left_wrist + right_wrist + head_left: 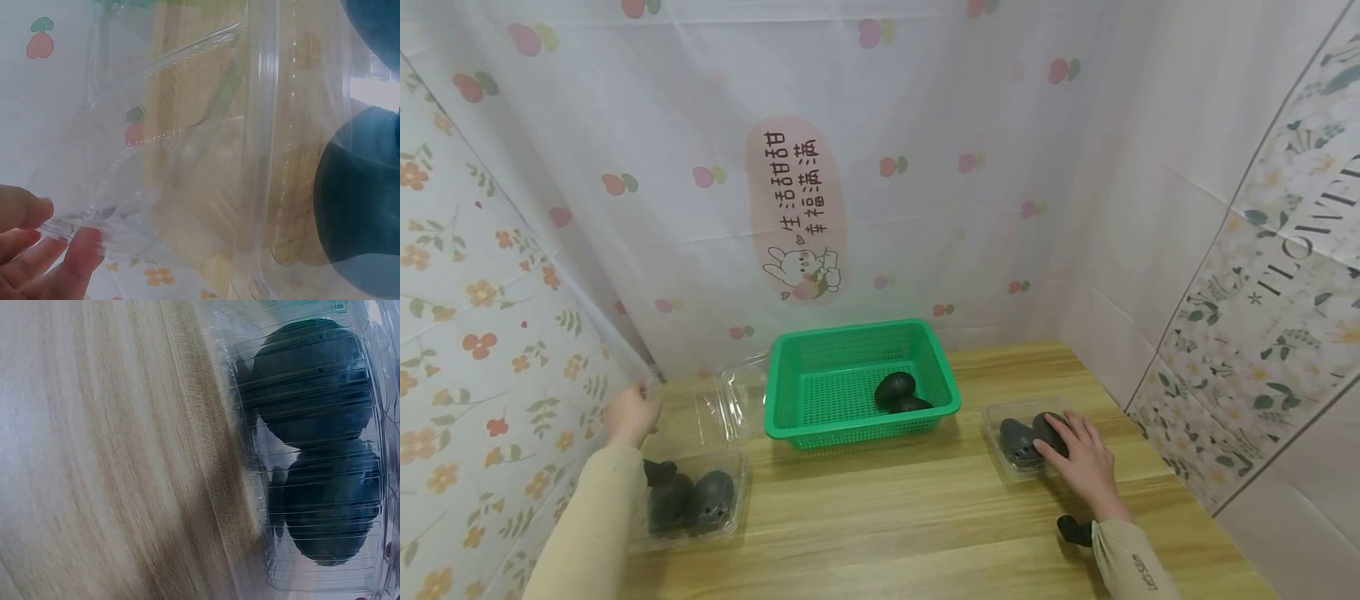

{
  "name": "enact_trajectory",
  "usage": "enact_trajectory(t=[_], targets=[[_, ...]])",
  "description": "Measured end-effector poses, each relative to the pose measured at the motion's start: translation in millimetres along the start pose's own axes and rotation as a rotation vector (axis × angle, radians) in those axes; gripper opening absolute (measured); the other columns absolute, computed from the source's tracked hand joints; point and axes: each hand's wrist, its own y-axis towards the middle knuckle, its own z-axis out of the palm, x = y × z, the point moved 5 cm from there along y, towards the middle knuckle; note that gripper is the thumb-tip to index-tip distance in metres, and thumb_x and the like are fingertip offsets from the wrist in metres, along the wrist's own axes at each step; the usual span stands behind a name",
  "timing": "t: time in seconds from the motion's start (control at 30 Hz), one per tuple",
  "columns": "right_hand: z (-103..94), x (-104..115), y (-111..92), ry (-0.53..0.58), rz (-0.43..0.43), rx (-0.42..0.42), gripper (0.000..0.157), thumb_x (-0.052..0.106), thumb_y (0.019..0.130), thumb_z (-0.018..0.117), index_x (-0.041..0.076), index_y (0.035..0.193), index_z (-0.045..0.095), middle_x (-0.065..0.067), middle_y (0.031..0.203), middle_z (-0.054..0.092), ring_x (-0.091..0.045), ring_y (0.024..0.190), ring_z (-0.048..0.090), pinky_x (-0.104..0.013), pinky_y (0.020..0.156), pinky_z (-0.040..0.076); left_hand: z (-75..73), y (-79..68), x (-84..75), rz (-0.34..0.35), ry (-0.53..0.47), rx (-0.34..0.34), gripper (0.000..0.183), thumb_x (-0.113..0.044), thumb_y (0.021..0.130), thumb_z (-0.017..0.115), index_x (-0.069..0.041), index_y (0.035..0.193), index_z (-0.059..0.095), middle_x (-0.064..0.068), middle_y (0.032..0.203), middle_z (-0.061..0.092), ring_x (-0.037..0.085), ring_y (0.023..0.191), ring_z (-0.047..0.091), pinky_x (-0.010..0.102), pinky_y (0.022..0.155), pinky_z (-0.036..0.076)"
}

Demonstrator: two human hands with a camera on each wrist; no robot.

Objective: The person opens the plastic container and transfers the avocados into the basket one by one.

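By its box [303, 131], a clear lid [187, 175] is pinched between the fingers [81, 250] of the left hand [632, 414]; a slip could flip it back. A boxed dark ovoid [1047, 422] is covered by the right hand [1086, 462], grip unclear.

Head view forward-down, wrist close-ups, shared tabletop [865, 525]

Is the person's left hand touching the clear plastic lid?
Touching: the left wrist view shows the left hand pinching the edge of the clear lid between thumb and fingers.
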Motion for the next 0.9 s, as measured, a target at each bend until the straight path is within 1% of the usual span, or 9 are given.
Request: enact_trajectory(t=[0.07,0.13,0.2,0.27,0.37,0.4,0.53,0.73,0.9], targets=[[0.5,-1,0,0.006,0.003,0.005,0.068,0.051,0.093,0.059,0.009,0.144,0.045,-0.024,0.152,0.026,-0.050,0.136,0.017,-0.075,0.085,0.023,0.4,1.0,1.3,0.002,0.013,-0.002,0.053,-0.004,0.092,0.040,0.022,0.136,0.028,0.046,0.129,0.038,0.027,0.065,0.066,0.072,0.100,0.024],[0.7,-1,0,0.010,0.004,0.009,0.068,0.051,0.093,0.059,0.009,0.145,0.044,-0.024,0.152,0.026,-0.050,0.136,0.016,-0.075,0.086,0.022,0.4,2.1,2.8,0.000,0.019,-0.003,0.054,-0.004,0.091,0.040,0.022,0.137,0.027,0.046,0.129,0.038,0.031,0.068,0.067,0.071,0.100,0.026],[0.9,-1,0,0.012,0.004,0.009,0.068,0.051,0.093,0.059,0.009,0.145,0.044,-0.024,0.152,0.025,-0.050,0.136,0.016,-0.075,0.086,0.022,-0.1,2.0,4.3,-0.003,0.020,-0.004,0.054,-0.002,0.090,0.040,0.021,0.137,0.027,0.045,0.130,0.037,0.040,0.082,0.066,0.069,0.099,0.031],[1.4,-1,0,0.014,0.002,0.011,0.068,0.051,0.093,0.058,0.010,0.145,0.043,-0.024,0.153,0.025,-0.050,0.136,0.016,-0.074,0.086,0.022,-0.7,1.2,6.6,-0.005,0.016,-0.003,0.055,-0.001,0.089,0.041,0.022,0.137,0.027,0.045,0.132,0.036,0.049,0.101,0.058,0.065,0.096,0.037],[1.9,-1,0,0.011,-0.002,0.007,0.068,0.051,0.093,0.059,0.010,0.145,0.043,-0.024,0.152,0.025,-0.050,0.136,0.016,-0.074,0.086,0.022,-2.1,-1.0,9.5,0.007,0.025,-0.003,0.054,0.000,0.087,0.042,0.022,0.135,0.031,0.045,0.130,0.038,0.057,0.113,0.045,0.063,0.092,0.043],[2.0,-1,0,0.013,-0.004,0.007,0.068,0.050,0.093,0.059,0.009,0.145,0.043,-0.024,0.152,0.025,-0.050,0.136,0.016,-0.074,0.086,0.022,-2.4,-1.7,10.5,0.010,0.028,0.000,0.053,0.001,0.086,0.042,0.022,0.134,0.032,0.045,0.130,0.038,0.058,0.115,0.043,0.062,0.091,0.044],[1.1,-1,0,0.014,-0.008,0.000,0.068,0.049,0.093,0.060,0.009,0.145,0.044,-0.024,0.152,0.025,-0.051,0.136,0.016,-0.075,0.087,0.022,-3.5,-3.9,13.8,0.012,0.066,0.019,0.052,0.000,0.086,0.042,0.022,0.133,0.035,0.044,0.126,0.042,0.059,0.112,0.043,0.063,0.088,0.044],[-0.5,-1,1,0.017,-0.010,-0.002,0.067,0.049,0.093,0.059,0.009,0.145,0.043,-0.024,0.152,0.025,-0.051,0.136,0.016,-0.075,0.086,0.021,-4.2,-5.9,16.8,-0.024,0.049,0.060,0.053,-0.009,0.093,0.041,0.019,0.136,0.033,0.042,0.130,0.040,0.059,0.116,0.040,0.065,0.091,0.041],[-0.9,0,1,0.012,-0.014,-0.007,0.067,0.049,0.093,0.060,0.009,0.144,0.044,-0.025,0.152,0.026,-0.051,0.135,0.017,-0.075,0.086,0.021,-5.8,-8.2,16.9,0.000,0.060,0.068,0.054,-0.014,0.095,0.038,0.020,0.136,0.032,0.043,0.133,0.037,0.060,0.118,0.037,0.067,0.094,0.037]])
